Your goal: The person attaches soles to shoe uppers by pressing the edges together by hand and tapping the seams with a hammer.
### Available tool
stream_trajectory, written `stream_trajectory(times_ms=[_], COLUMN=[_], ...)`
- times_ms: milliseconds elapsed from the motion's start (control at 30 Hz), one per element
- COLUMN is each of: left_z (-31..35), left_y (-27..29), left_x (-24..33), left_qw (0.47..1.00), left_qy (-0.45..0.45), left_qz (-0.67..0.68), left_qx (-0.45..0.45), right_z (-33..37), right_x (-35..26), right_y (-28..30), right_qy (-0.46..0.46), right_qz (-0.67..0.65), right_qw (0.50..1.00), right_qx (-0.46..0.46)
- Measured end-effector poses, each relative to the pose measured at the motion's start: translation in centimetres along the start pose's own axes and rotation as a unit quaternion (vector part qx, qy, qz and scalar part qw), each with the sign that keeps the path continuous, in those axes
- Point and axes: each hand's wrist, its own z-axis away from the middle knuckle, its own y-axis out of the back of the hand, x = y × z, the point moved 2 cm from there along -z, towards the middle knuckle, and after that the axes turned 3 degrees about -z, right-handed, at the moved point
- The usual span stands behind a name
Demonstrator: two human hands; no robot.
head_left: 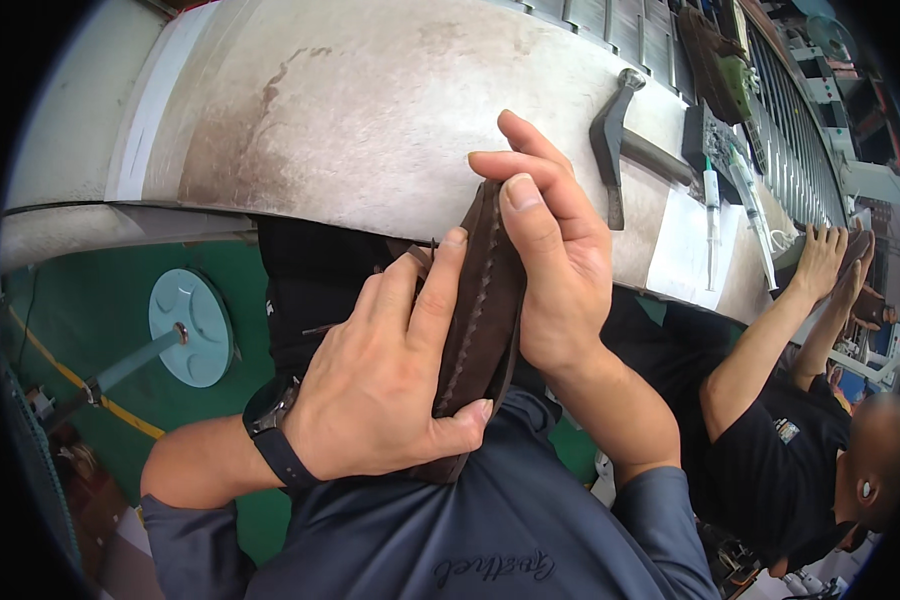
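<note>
Between my two hands, in front of my body, is a dark brown suede-like shoe upper (478,310) with a row of raised stitches along its length. My left hand (375,375), with a dark watch at the wrist, is closed round its left side; the thumb lies across the near end. At the far end, the curled fingers and thumb of my right hand (562,250) close on the tip, and the palm rests along the right side. Thin dark lace-like ends (420,255) stick out by my left fingertips. The underside of the shoe upper is hidden.
A stained pale worktable (370,130) lies beyond my hands, bearing a hammer (608,140), a dark block (705,145), two syringes (711,215) and white paper (675,250). Behind is a roller rack (610,22) with a shoe (718,65). A co-worker's hands (822,262) hold another shoe at right. A blue round stool (205,340) stands left.
</note>
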Motion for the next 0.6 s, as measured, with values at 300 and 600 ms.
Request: stream_trajectory(times_ms=[300,600], left_z=[-0.1,-10.2], left_y=[-0.5,3.3], left_x=[0.1,-3.5], left_qw=[1.0,0.988], left_qy=[0.009,-0.068], left_qz=[-0.011,-0.051], left_qx=[-0.018,0.133], right_z=[0.4,-12.1], right_x=[-1.8,-0.9], right_y=[-0.9,1.0], right_qy=[0.063,0.095], right_qz=[0.178,-0.007], right_qw=[0.982,0.993], right_qx=[0.029,0.07])
